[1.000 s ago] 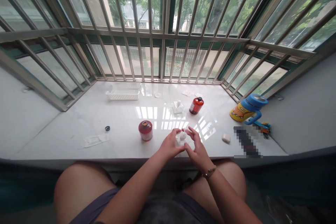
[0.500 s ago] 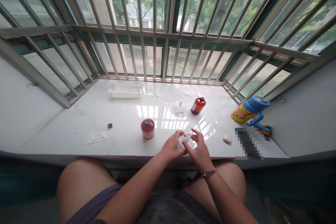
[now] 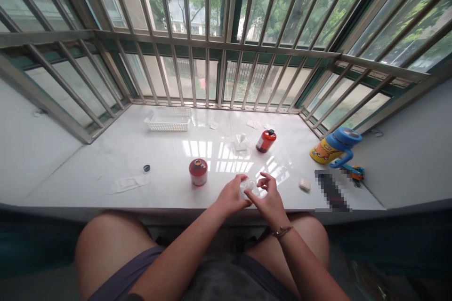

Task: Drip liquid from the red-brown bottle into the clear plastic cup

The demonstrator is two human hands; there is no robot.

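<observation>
A small clear, whitish plastic piece (image 3: pixel 248 189) is held just above the front edge of the white ledge; its exact kind is too unclear to name. My left hand (image 3: pixel 232 195) wraps round its left side, thumb and fingers closed on it. On the other side, my right hand (image 3: pixel 270 199) grips it, the thumb lying across its front and the fingers bent behind. To the left of my hands stands an uncapped red bottle (image 3: pixel 198 172). A second red bottle (image 3: pixel 266 141) with a black top stands farther back.
On the ledge (image 3: pixel 169 193) lie a black cap (image 3: pixel 147 168), a clear wrapper (image 3: pixel 129 183) and a beige lump (image 3: pixel 304 185). A white basket (image 3: pixel 168 124) and a small clear box (image 3: pixel 242 141) sit farther back. At right stands a blue-and-yellow mug (image 3: pixel 334 146). Metal bars line the window.
My right fingers have shifted slightly and curled more, showing more of the clear plastic piece. My left hand keeps its hold. The view has moved a little.
</observation>
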